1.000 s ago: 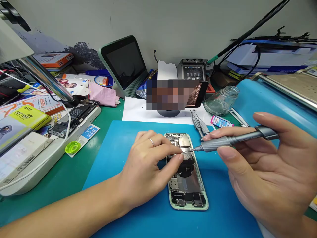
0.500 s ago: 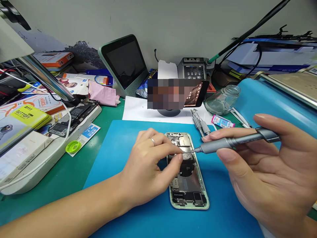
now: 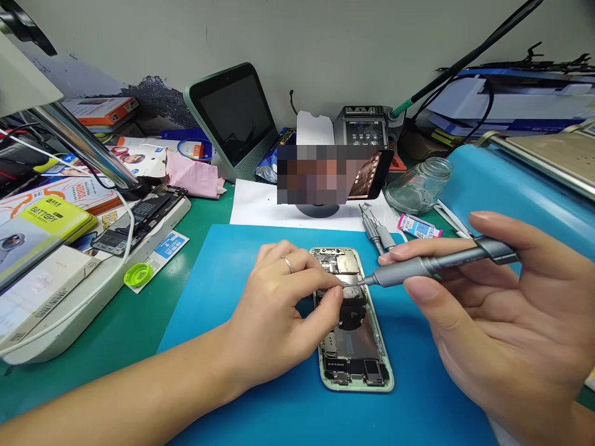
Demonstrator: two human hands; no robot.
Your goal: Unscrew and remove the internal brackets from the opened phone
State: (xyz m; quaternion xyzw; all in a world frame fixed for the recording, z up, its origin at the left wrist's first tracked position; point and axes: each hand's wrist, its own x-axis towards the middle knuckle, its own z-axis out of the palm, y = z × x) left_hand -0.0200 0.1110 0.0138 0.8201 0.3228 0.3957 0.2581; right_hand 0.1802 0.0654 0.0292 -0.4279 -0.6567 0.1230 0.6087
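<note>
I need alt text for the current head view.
The right hand holds a screwdriver, its tip at the fingertips of the left hand, over an opened phone on a blue mat. Behind: a jar and a screen.

The right hand point(image 3: 511, 325) had slid slightly to the left since the earlier pictures, carrying the grey screwdriver point(image 3: 402, 272) with it, so its handle sat a little nearer the opened phone's point(image 3: 357, 341) right edge. The fingers point(image 3: 488, 222) at the screwdriver's tail shifted along. The view itself had drifted faintly, lifting the smart display point(image 3: 235, 114) and glass jar point(image 3: 413, 191) within it.
</note>
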